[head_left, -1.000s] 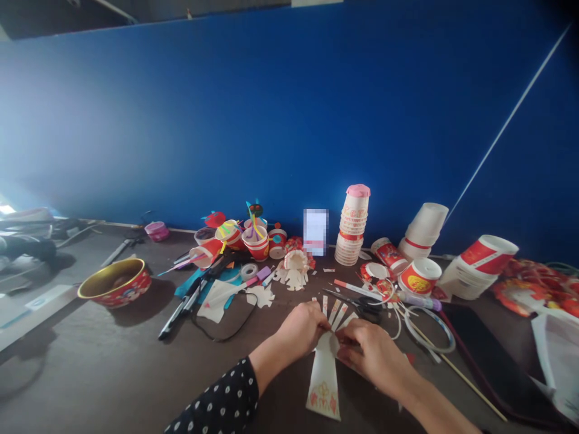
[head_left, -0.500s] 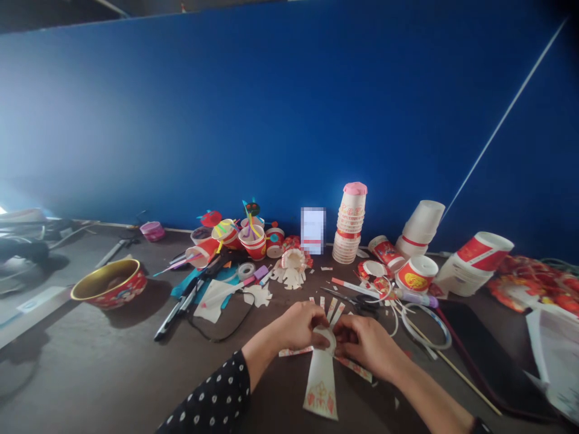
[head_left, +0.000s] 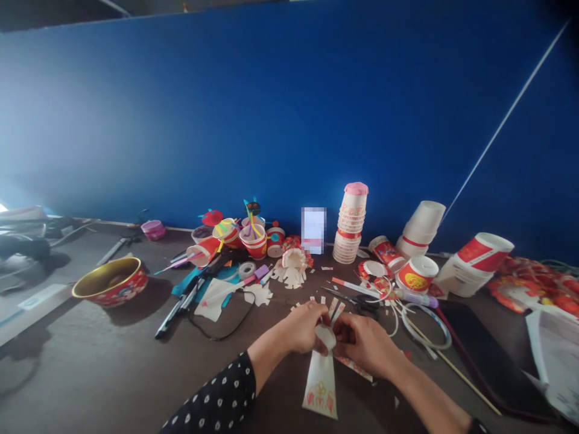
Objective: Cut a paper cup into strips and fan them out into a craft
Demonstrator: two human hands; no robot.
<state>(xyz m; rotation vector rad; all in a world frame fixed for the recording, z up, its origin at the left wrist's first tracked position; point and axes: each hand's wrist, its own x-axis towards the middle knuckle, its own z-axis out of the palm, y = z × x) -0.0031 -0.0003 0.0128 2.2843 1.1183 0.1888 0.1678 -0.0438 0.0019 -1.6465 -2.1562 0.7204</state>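
White paper cup (head_left: 319,386), slit into narrow strips (head_left: 333,308), is resting on the table (head_left: 81,349) between the person's hands, its printed end pointing toward them. Left hand (head_left: 304,328) and right hand (head_left: 364,346) are pinching it, both grips closed on the curled paper. Pinching too hard could be creasing or tearing the thin strips, and a slip could be snagging them on the scissors (head_left: 365,305) just beyond.
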